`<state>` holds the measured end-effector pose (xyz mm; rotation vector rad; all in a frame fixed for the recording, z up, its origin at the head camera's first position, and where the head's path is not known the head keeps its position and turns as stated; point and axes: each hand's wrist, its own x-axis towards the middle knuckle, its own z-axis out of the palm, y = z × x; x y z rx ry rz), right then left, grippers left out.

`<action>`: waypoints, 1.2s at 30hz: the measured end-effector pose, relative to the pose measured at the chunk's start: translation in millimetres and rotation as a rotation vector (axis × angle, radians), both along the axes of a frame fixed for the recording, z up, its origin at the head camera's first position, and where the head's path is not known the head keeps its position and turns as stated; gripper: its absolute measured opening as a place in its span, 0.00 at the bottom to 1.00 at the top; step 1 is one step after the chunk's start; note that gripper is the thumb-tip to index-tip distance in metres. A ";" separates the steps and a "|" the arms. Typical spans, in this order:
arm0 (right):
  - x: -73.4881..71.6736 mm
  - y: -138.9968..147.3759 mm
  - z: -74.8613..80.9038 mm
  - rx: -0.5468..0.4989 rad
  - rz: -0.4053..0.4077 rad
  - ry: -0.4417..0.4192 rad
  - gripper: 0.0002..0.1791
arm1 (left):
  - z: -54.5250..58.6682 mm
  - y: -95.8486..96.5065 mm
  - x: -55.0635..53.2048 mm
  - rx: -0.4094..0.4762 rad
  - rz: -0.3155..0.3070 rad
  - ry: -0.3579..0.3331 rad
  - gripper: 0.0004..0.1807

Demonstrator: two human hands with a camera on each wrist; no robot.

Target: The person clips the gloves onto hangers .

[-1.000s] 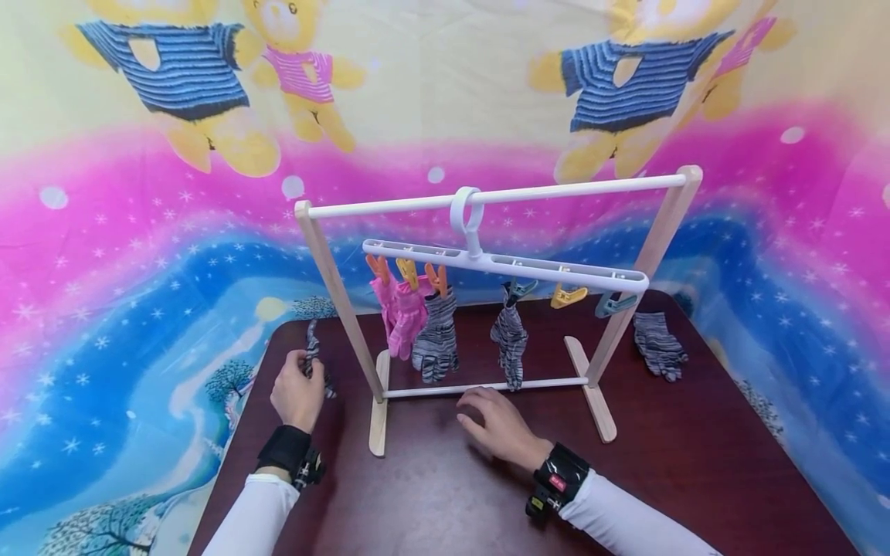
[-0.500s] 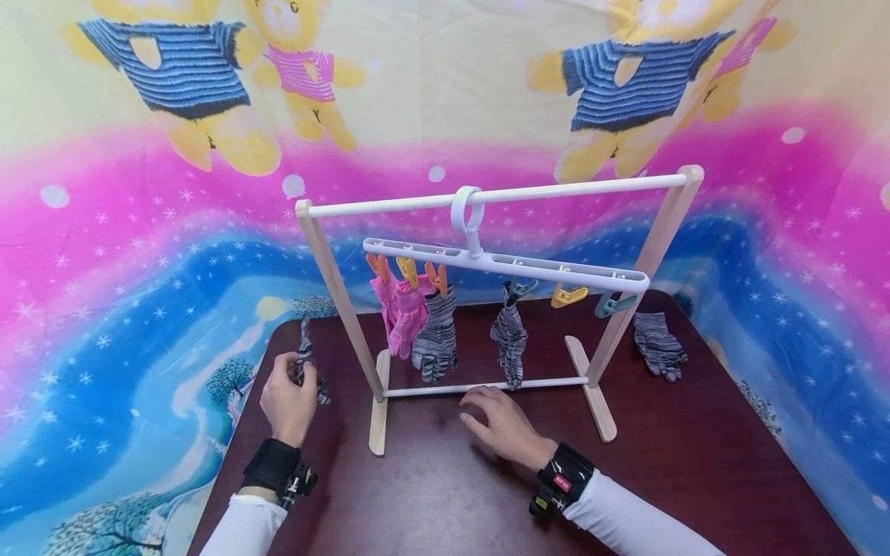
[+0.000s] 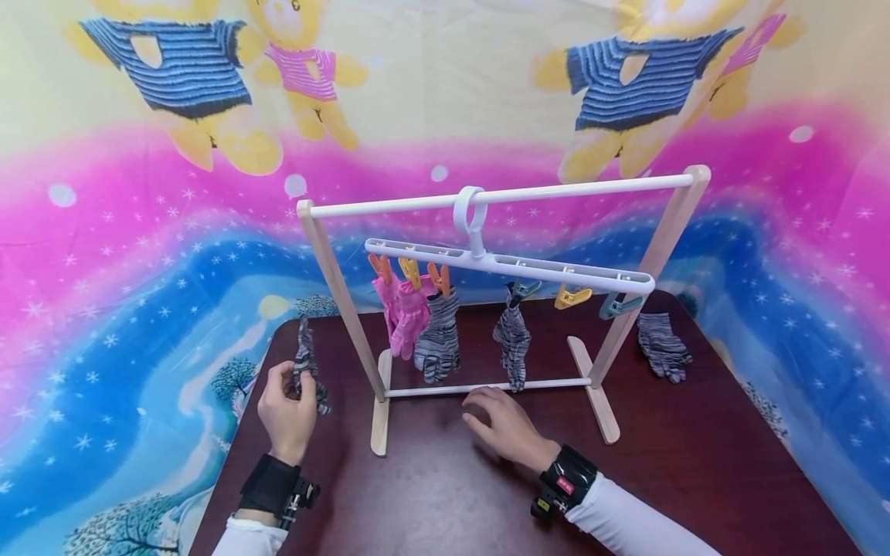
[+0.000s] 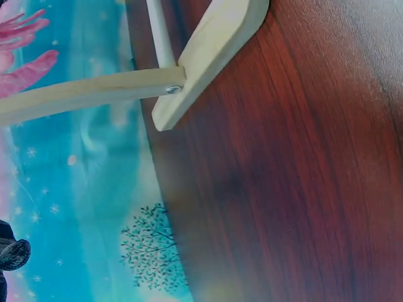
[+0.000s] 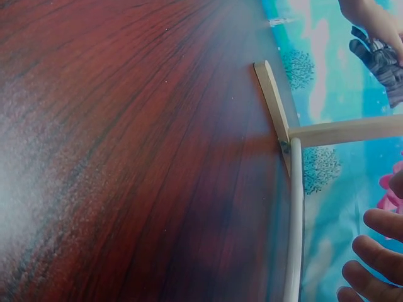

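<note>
At the left of the head view, my left hand [image 3: 287,413] pinches a grey-and-black knit glove [image 3: 304,357] between thumb and fingers. In the right wrist view this glove [image 5: 381,66] hangs above the table. My right hand [image 3: 509,426] holds nothing; its fingers are loosely bent in front of the rack's lower bar [image 3: 459,390]. On the white hanger [image 3: 514,265], clips hold pink gloves [image 3: 406,320], a grey glove [image 3: 438,340] and another grey glove [image 3: 512,347]. A yellow clip [image 3: 572,296] and a teal clip [image 3: 620,306] at the hanger's right end hold nothing.
The wooden rack's left post [image 3: 343,301] stands between my left hand and the hung gloves. Its right post [image 3: 650,270] is on the other side. One more grey glove [image 3: 663,347] lies at the right rear of the dark table [image 3: 431,494]. A printed curtain surrounds the table.
My left hand has shifted left and a little toward me, drawing the glove along; its wrist has turned. The right hand has barely moved.
</note>
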<state>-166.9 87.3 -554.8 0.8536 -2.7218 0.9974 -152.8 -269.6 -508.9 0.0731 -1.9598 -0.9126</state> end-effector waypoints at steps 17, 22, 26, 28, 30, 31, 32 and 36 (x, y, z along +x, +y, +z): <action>1.9 14.6 -4.7 -0.003 -0.012 -0.026 0.11 | 13.1 26.5 16.5 -0.001 -0.126 0.197 0.14; 1.4 17.0 -4.3 0.008 -0.024 -0.022 0.10 | 15.6 35.5 20.8 0.021 -0.165 0.229 0.13; 2.1 20.0 -4.8 0.032 -0.032 -0.051 0.12 | 19.9 46.0 26.7 0.021 -0.205 0.242 0.13; 2.7 21.8 -5.3 0.044 -0.036 -0.059 0.13 | 20.3 51.3 29.7 0.022 -0.226 0.244 0.13; 3.5 23.8 -5.6 0.053 -0.039 -0.055 0.12 | 19.7 56.8 32.7 0.021 -0.247 0.242 0.13; 3.8 25.1 -6.0 0.059 -0.042 -0.053 0.12 | 19.1 59.4 34.0 0.023 -0.254 0.239 0.13; 4.1 26.3 -6.1 0.062 -0.045 -0.046 0.12 | 18.6 62.0 35.3 0.023 -0.262 0.234 0.13; 5.2 32.9 -5.3 0.058 -0.050 -0.014 0.11 | 17.0 71.9 38.8 0.019 -0.283 0.212 0.14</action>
